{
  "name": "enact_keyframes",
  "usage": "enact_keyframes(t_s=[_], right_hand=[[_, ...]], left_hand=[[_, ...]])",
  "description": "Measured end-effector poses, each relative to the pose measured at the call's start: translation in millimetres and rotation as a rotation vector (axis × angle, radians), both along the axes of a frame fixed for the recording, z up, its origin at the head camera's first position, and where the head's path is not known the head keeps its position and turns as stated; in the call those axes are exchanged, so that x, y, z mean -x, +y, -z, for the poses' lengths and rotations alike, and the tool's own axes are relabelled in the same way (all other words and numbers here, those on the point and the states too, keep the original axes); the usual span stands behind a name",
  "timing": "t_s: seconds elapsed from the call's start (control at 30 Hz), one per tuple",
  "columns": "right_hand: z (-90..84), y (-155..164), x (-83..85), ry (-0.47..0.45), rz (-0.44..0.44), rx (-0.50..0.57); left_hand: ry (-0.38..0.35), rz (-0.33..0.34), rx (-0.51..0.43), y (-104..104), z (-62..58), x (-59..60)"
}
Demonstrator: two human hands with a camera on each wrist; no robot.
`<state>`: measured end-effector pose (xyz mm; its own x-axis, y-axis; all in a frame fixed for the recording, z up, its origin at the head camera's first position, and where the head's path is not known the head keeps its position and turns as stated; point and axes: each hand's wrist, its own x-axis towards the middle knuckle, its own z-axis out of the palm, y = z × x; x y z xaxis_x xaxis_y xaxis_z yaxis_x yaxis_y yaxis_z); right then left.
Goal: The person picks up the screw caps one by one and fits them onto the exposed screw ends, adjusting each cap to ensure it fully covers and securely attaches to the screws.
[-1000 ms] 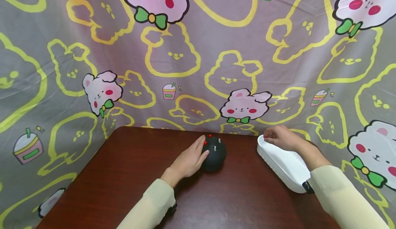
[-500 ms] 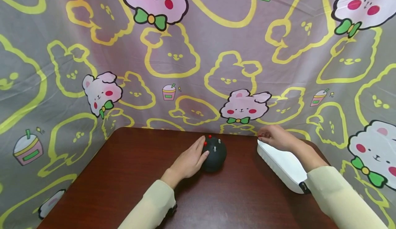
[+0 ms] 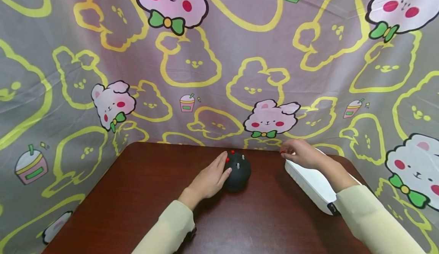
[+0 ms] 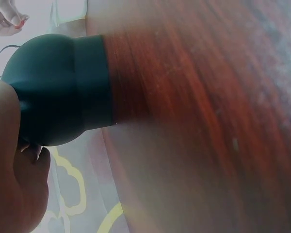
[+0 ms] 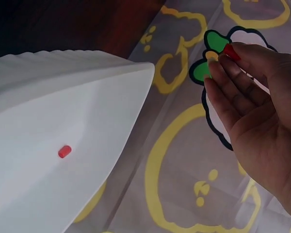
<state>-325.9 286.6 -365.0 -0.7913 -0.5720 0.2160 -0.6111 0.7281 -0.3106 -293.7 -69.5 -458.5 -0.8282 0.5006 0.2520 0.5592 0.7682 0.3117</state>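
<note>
A black dome-shaped holder stands on the brown table, with small red and grey pegs sticking out of its top. My left hand rests against its left side, fingers fairly straight; the left wrist view shows the holder close against the palm. My right hand hovers just past the far end of a white tray and pinches a small red peg at its fingertips. In the right wrist view that peg sits between thumb and fingers, and another red peg lies in the tray.
A cartoon-print cloth hangs behind and at both sides of the table. The white tray lies along the table's right edge, partly over it. Bare table surface stretches to the left and the front.
My right hand has lifted from the tray's far end and moved a little left toward the black holder, with the red peg pinched. The left hand and holder have stayed put.
</note>
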Motion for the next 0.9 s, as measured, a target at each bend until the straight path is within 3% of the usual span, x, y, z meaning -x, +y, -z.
enact_keyframes(t_s=[0.6,0.9], right_hand=[[3.5,-26,3.9,-0.007,-0.041,0.043],[7.6,-37,3.0,0.073,-0.103,0.07]], left_hand=[[0.013,0.001,-0.001,1,0.6,-0.7],[0.01,-0.002,-0.001,1,-0.1,-0.7]])
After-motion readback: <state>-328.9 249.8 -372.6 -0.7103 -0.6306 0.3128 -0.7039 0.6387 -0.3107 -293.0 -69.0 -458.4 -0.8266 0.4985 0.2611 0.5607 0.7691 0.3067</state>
